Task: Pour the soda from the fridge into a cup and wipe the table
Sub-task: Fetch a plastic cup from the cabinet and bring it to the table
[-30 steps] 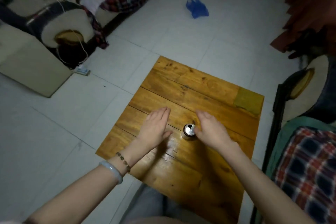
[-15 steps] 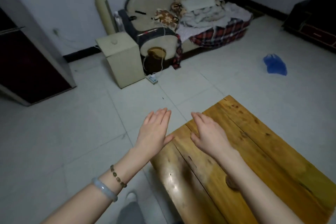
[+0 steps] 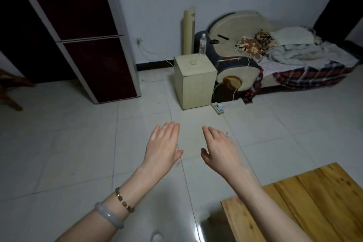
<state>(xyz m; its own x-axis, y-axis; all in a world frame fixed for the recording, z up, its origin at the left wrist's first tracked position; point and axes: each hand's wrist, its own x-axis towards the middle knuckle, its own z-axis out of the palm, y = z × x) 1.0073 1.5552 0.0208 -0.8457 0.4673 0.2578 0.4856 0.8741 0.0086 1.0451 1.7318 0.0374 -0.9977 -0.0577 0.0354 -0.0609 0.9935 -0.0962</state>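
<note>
We stand over the pale tiled floor [image 3: 59, 143] with both hands held out and nothing in them. At far left rises the dark maroon two-door fridge [image 3: 94, 61], both doors closed. The soda is not in view, and we cannot tell whether it sits behind those doors or elsewhere.

Our left hand [image 3: 163, 143] hovers flat and released, fingers straight and together. Its wrist carries a pale stone bangle [image 3: 109, 216] and a brown beaded bracelet [image 3: 124, 201]. Beyond the hands stands the cream square box [image 3: 196, 84]. On its top sits what looks like a small clear cup [image 3: 193, 62], and a clear plastic water bottle [image 3: 202, 44] stands upright at the back corner, apart from the cup. Our right hand [image 3: 221, 148] is likewise released, fingers straight, grasping nothing. At lower right lies a corner of the yellow plank wooden table [image 3: 314, 202].

We judge the step in hand to be fetching, either the soda or the cup. To do it well, we come close before reaching. The cup looks thin and light, so we take it by its wall from the front with a gentle pinch. That keeps us off the bottle behind it, which would likely tip easily. At the fridge, one hand pulls the door while the other stays free for the soda.

We count one fridge with two doors, two hands, two wrist ornaments, one box, one cup, one bottle and one table.
</note>
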